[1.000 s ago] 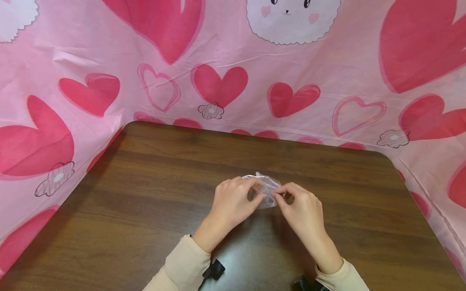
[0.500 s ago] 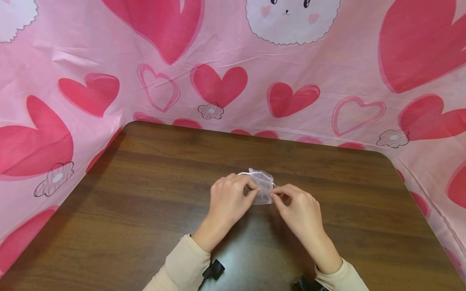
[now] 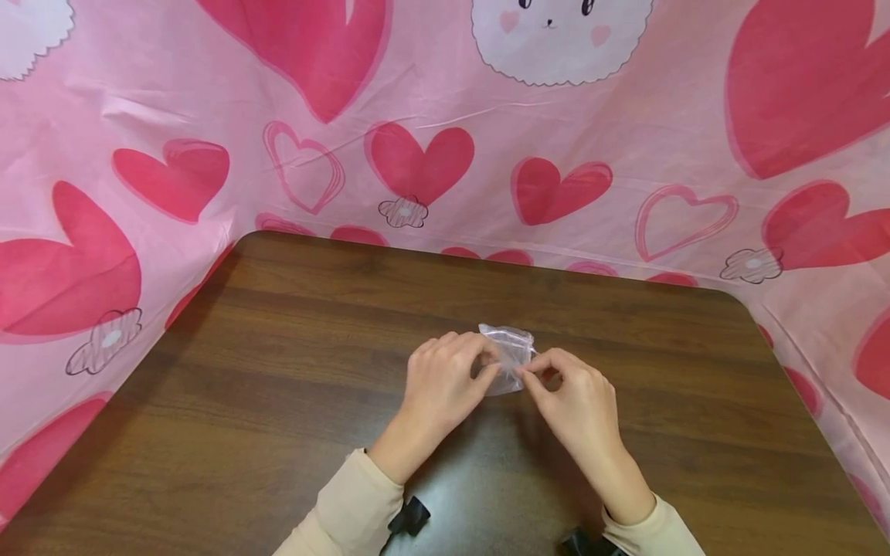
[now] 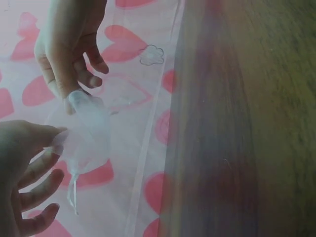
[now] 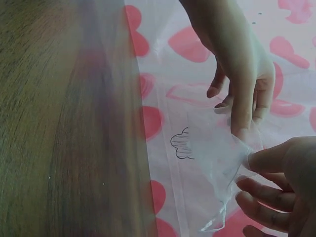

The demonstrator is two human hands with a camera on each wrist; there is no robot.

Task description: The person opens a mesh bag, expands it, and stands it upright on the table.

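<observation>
A small sheer white drawstring pouch (image 3: 516,349) is held up between the two hands over the table. My left hand (image 3: 441,382) pinches its left side between thumb and forefinger, hiding part of that side. On the opposite side, my right hand (image 3: 580,398) pinches the edge with thumb and fingertips. The gathered mouth of the pouch points away from me in the head view. In the right wrist view the pouch (image 5: 210,143) looks thin and see-through, and a pale cord (image 5: 216,226) dangles from it. No contents show through the fabric.
Beneath the hands lies a dark brown wooden table (image 3: 313,347) with rounded corners. A pink curtain (image 3: 445,93) printed with red hearts surrounds its back and sides. Black wrist-camera mounts (image 3: 412,516) sit by the beige sleeves (image 3: 354,502).
The pouch shifts slightly left, then back right, and its fabric spreads flatter than a second ago. The white cord seen beyond my left hand is no longer visible there. Both hands keep pinching.
</observation>
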